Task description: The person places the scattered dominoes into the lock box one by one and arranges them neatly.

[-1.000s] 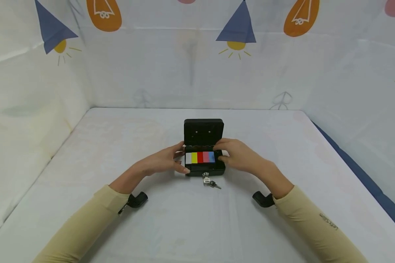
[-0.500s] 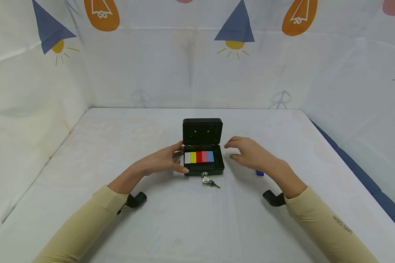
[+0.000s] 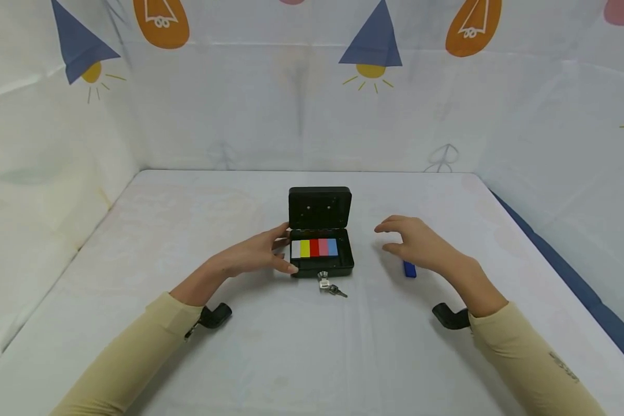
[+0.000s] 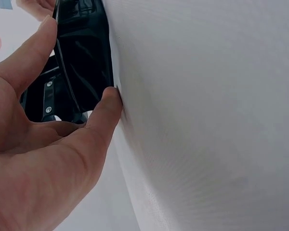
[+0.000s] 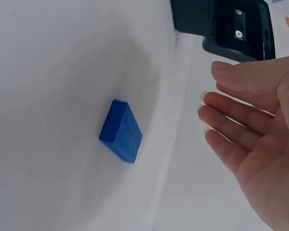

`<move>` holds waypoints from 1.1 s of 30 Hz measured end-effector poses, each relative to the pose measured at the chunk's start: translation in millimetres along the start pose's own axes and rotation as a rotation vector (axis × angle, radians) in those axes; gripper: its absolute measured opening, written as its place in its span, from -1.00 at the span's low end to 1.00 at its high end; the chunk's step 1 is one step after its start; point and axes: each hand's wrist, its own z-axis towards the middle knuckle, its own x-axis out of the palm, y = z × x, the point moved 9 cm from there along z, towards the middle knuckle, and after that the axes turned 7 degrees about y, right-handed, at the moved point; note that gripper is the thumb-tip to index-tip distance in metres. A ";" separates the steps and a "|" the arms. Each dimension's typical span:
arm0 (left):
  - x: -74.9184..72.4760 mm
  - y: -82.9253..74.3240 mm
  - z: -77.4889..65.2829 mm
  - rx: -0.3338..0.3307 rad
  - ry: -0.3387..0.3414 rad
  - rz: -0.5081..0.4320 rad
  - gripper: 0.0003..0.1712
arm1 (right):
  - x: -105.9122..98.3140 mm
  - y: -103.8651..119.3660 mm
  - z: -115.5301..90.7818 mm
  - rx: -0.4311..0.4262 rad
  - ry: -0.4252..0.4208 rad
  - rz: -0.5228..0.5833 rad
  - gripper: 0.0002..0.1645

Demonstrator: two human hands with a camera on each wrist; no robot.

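Note:
In the head view a black metal cash box sits mid-table with its lid raised. Inside lies a row of coloured blocks, running white, yellow, red, pink and light blue. My left hand rests against the box's left end, thumb by the front corner and fingers toward the back, spread rather than curled. My right hand hovers right of the box, fingers loosely bent, holding nothing. Below it a dark blue block lies on the table, partly covered by that hand in the head view.
A small lock with keys hangs at the box's front and reaches the tabletop. White sheets printed with lamps enclose the table at the back and sides. Black wrist mounts stick out near both sleeves.
My right hand has moved from the box's right side out to the right, over the table. The dark blue block has come into view beneath it. My left hand has stayed at the box.

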 end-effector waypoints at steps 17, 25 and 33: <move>0.3 -0.6 -3.6 -0.014 -0.009 -0.015 0.34 | -4.4 -31.6 -22.8 0.037 0.011 0.058 -0.56; -1.1 0.7 -5.1 -0.028 -0.017 -0.003 0.33 | 7.4 -43.9 -35.0 0.062 0.021 0.080 -0.57; -1.4 0.9 -3.8 -0.026 -0.024 -0.008 0.32 | 16.9 -47.4 -46.1 0.059 0.035 0.055 -0.55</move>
